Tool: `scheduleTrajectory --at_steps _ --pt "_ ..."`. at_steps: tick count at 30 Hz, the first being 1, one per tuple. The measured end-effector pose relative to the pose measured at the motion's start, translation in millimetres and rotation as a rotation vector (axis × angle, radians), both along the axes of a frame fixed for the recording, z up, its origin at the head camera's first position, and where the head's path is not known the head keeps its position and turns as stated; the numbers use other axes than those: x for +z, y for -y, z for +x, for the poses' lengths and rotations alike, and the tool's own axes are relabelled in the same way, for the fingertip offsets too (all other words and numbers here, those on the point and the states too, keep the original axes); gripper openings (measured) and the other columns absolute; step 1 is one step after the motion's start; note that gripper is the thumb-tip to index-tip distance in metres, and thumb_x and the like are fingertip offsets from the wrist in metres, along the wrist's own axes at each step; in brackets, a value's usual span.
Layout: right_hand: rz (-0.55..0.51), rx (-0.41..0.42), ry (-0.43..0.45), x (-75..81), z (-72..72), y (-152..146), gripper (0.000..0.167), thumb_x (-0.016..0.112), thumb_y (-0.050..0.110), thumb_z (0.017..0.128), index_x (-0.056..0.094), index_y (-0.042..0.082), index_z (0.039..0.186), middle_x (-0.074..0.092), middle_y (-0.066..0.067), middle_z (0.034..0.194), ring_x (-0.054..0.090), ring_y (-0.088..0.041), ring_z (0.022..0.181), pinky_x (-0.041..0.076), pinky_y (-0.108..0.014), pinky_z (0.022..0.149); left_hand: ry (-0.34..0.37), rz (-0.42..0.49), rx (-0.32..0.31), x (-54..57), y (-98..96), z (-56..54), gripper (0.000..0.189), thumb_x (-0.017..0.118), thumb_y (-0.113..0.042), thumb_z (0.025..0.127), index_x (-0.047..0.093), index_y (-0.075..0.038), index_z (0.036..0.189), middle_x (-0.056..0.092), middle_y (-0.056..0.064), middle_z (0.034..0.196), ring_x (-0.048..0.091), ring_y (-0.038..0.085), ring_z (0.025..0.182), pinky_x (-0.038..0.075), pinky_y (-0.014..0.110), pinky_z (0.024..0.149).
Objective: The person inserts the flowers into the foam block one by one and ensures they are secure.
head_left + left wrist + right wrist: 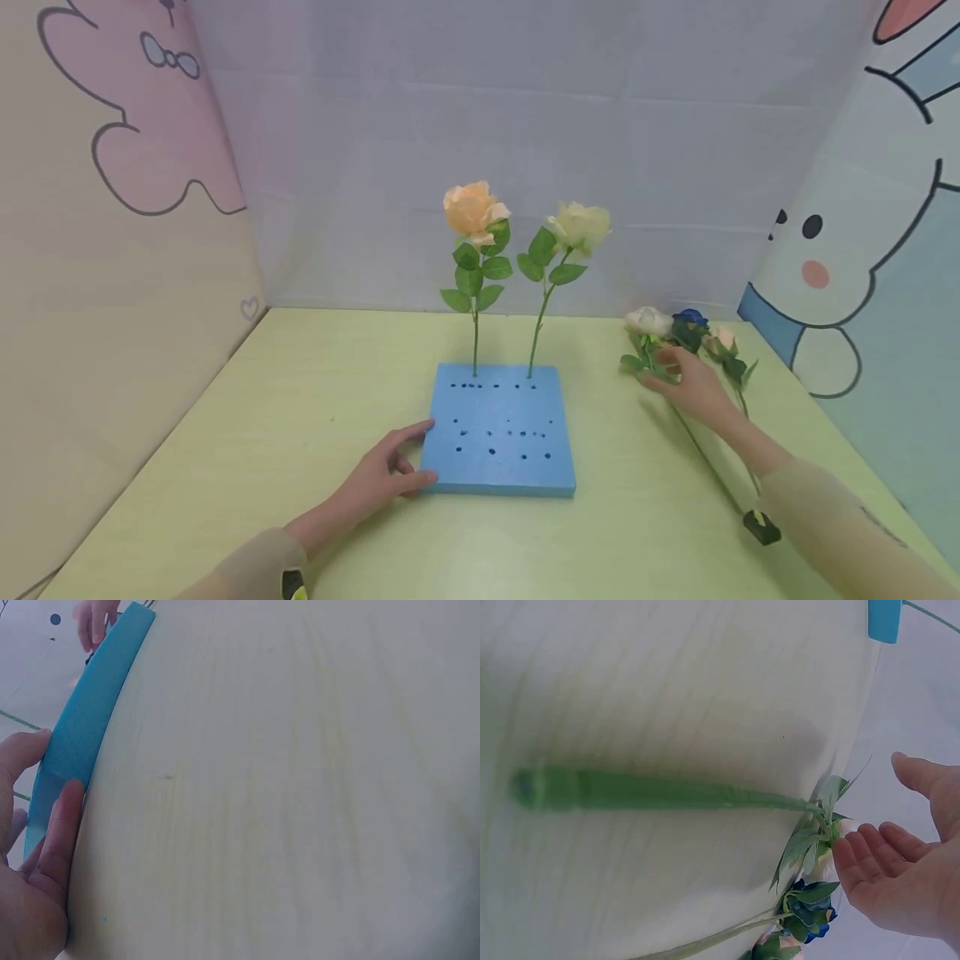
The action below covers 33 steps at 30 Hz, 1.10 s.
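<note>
My left hand (375, 479) rests at the left side of a blue foam block (495, 408) with holes in its top. Its thumb and fingers touch the edge without curling round it. A peach rose (472, 210) and a cream rose (581, 227) stand in the block's back row. Over on the right, my right hand (697, 387) hovers at the leaves of a lying white rose (648, 322). In the right wrist view its thumb stands apart from the extended fingers (859, 859), with no stem between them. A blue rose (691, 317) and a paler peach rose (722, 337) lie alongside.
Long stems (708, 460) of the lying roses run toward the front right. A small black-and-yellow object (761, 527) is beside my right sleeve. Printed cloth walls (525, 167) enclose the pale yellow table (300, 392) at the back and sides.
</note>
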State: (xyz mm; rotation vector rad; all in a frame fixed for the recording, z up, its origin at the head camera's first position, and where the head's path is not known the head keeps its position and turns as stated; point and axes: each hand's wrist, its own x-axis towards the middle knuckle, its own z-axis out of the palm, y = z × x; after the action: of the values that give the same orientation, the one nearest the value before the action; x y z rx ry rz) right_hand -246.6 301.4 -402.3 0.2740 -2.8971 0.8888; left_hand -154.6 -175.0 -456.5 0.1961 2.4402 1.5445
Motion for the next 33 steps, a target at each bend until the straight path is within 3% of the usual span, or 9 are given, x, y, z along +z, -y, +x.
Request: scheduleTrajectory --at_steps 13,20,26,33 --pt "0.048 0.076 0.079 -0.4 2.2 -11.6 0.085 0.07 0.036 0.092 0.027 -0.012 0.148 0.048 -0.037 0.135 0.052 -0.055 0.118 0.047 -0.063 0.094 -0.017 0.004 -0.008 2.7 1.8 -3.9 0.078 0.081 -0.029 0.082 0.042 -0.028 0.15 0.042 0.01 0.151 0.063 0.016 0.074 0.053 0.023 0.066" --pt "0.068 0.078 0.093 -1.8 5.8 -16.6 0.083 0.072 0.032 0.091 0.03 -0.015 0.145 0.045 -0.04 0.136 0.053 -0.057 0.117 0.049 -0.061 0.095 -0.019 0.002 -0.015 3.5 1.4 -2.4 0.078 0.081 -0.029 0.082 0.042 -0.027 0.15 0.042 0.01 0.151 0.063 0.016 0.074 0.053 0.023 0.066" --pt "0.116 0.058 0.164 0.6 10.0 -21.6 0.086 0.075 0.031 0.087 0.032 -0.021 0.14 0.051 -0.041 0.128 0.058 -0.053 0.11 0.052 -0.057 0.091 -0.009 -0.003 -0.011 4.9 -1.2 -1.3 0.078 0.08 -0.029 0.082 0.042 -0.028 0.15 0.042 0.009 0.152 0.061 0.015 0.075 0.052 0.022 0.065" --pt "0.105 0.119 0.221 -0.7 13.6 -24.8 0.084 0.079 0.024 0.084 0.033 -0.02 0.139 0.055 -0.039 0.122 0.064 -0.048 0.101 0.055 -0.052 0.085 0.006 -0.021 0.006 1.5 -0.9 0.2 0.078 0.081 -0.031 0.081 0.043 -0.032 0.149 0.043 0.006 0.151 0.062 0.016 0.076 0.052 0.023 0.065"
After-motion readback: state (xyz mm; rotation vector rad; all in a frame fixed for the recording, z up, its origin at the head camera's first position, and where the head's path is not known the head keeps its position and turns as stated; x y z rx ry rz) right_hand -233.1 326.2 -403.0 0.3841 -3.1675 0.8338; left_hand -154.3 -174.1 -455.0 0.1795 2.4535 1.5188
